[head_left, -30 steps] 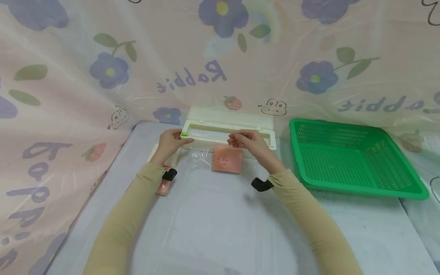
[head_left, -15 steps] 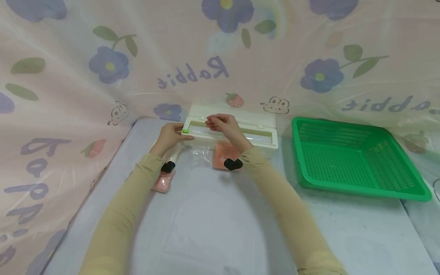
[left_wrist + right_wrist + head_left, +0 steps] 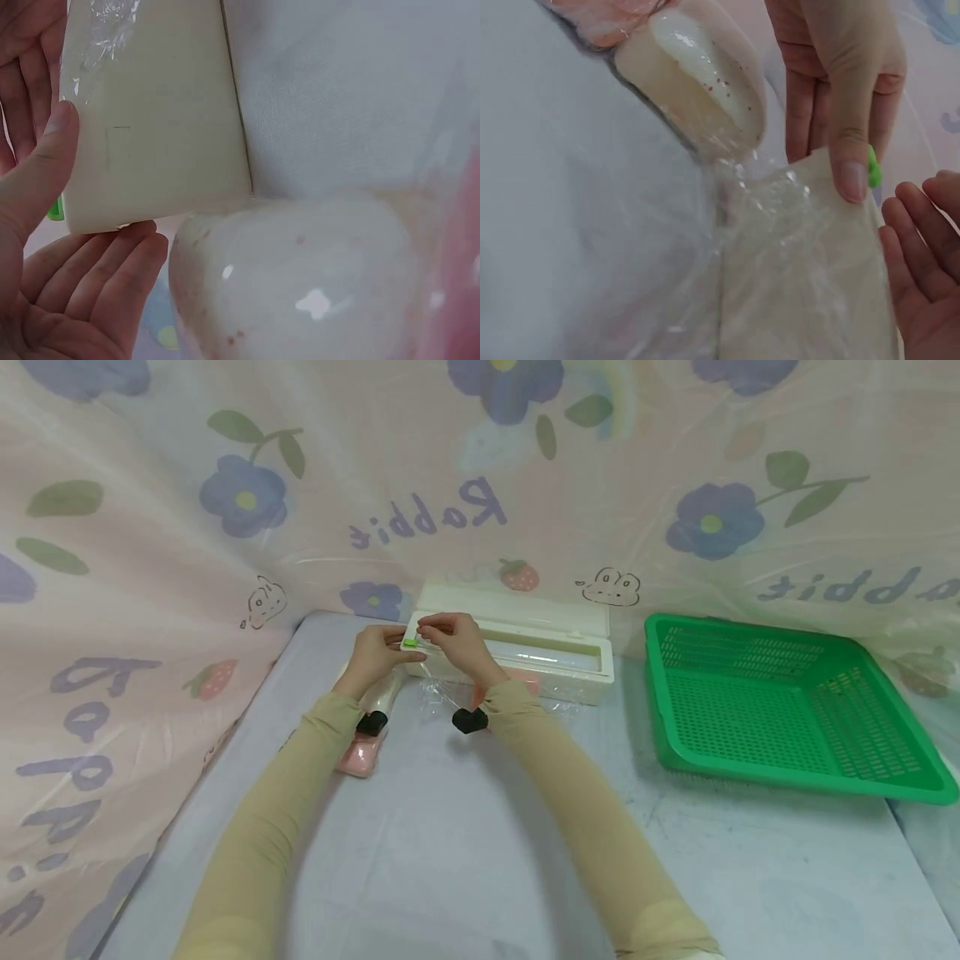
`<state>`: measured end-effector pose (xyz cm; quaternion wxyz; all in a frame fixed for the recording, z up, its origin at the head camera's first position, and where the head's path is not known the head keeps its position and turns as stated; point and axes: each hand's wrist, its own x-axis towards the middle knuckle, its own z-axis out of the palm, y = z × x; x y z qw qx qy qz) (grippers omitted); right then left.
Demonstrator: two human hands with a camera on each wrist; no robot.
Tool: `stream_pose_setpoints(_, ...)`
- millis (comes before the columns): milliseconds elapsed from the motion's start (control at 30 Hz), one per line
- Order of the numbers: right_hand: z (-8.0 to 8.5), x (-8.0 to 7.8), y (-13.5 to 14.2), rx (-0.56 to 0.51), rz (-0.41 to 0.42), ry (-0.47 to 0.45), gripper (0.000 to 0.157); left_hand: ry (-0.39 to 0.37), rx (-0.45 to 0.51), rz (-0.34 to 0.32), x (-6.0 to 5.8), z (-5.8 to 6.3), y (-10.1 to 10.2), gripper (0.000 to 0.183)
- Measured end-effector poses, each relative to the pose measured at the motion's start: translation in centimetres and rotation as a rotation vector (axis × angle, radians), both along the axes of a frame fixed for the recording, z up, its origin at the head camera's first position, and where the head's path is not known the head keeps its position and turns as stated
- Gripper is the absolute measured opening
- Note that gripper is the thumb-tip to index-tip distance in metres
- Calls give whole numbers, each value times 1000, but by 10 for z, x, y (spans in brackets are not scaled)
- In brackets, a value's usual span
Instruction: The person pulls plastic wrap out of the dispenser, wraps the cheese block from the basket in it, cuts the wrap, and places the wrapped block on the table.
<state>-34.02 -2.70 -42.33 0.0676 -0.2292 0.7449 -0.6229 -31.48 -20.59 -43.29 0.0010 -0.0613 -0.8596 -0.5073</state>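
Observation:
In the head view, a white cling film dispenser [image 3: 540, 672] with its lid raised stands at the back of the table. My left hand [image 3: 371, 658] grips its left end, thumb on the front and fingers behind. A green slider [image 3: 410, 643] sits at that end. My right hand [image 3: 457, 642] is over the left part of the slot, fingers loosely bent near the slider; whether they touch anything is hard to tell. Clear film [image 3: 780, 202] hangs crinkled over the dispenser's front. An orange-pink square piece [image 3: 531, 680] lies before it, mostly hidden by the right arm.
Under the left wrist lies a glossy pink piece [image 3: 362, 755] with a shiny, red-specked white piece [image 3: 300, 277] adjoining it. A green perforated basket [image 3: 671, 735] stands at the right. A printed curtain [image 3: 315, 560] hangs close behind the dispenser.
My right hand has moved left along the dispenser, from right of its middle to near the green slider. My left hand keeps its grip on the left end.

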Motion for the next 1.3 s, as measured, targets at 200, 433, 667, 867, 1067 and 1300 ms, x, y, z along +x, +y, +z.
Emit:
stream_pose_setpoints(200, -3, 4, -11, 100, -66, 54, 22, -16, -15, 5, 1, 2, -2, 56)
stream_pose_setpoints(433, -2, 8, -18, 136, -134, 59, 22, -31, -15, 19, 0, 3, -2, 58)
stream_pose_setpoints(667, -2, 14, -23, 169, -163, 28, 23, -57, -2, 32, -1, 4, -3, 62)
stream_pose_setpoints(867, -1, 17, -22, 220, -171, 113, 18, -74, 0, 37, -2, 2, -4, 61)
stream_pose_setpoints(1067, 1, 15, -15, 280, -173, 169, 17, -66, -8, 23, -2, 5, -3, 60)
stream_pose_setpoints(1300, 1, 14, -9, 311, -176, 206, 17, -71, 7, 33, -4, 3, -3, 59)
